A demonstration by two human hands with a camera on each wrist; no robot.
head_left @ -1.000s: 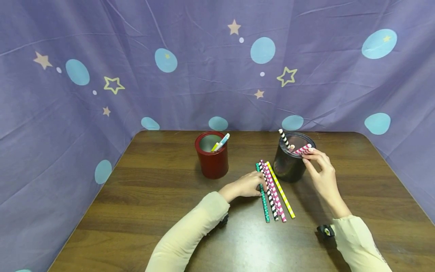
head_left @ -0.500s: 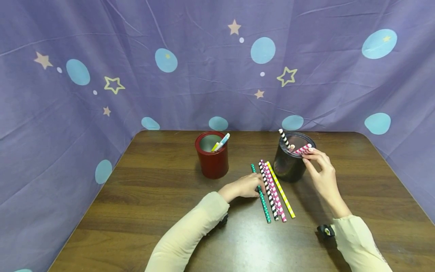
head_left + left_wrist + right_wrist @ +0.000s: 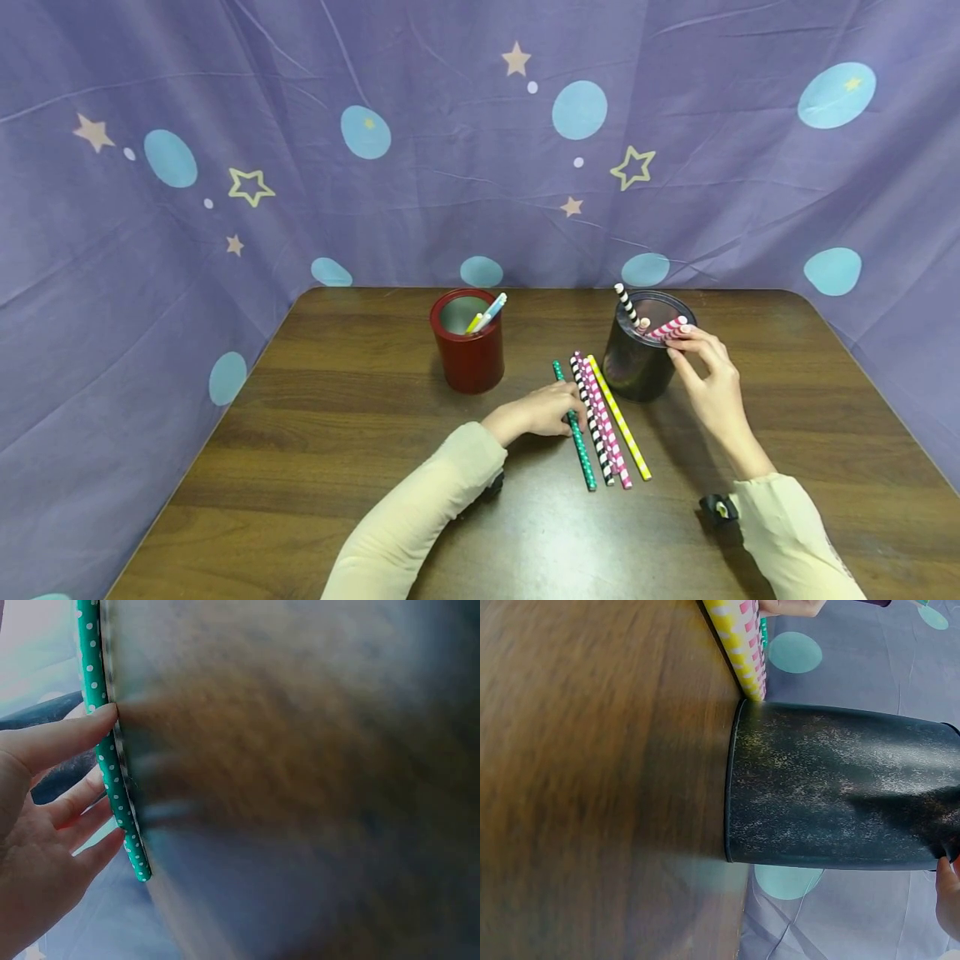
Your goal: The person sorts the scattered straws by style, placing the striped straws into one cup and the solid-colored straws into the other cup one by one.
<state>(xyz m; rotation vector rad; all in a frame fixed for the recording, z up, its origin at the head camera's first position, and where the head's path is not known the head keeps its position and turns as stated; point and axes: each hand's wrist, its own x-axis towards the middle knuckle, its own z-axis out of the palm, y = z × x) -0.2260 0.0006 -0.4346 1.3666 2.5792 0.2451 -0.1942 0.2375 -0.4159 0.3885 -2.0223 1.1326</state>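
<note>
Here, left hand [image 3: 549, 410] grips a green straw [image 3: 582, 456] and right hand [image 3: 717, 396] a black can [image 3: 636, 368].

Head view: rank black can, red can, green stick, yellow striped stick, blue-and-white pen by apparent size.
1. Black can
2. Red can
3. Green stick and yellow striped stick: too alike to rank
4. Blue-and-white pen, visible part only
</note>
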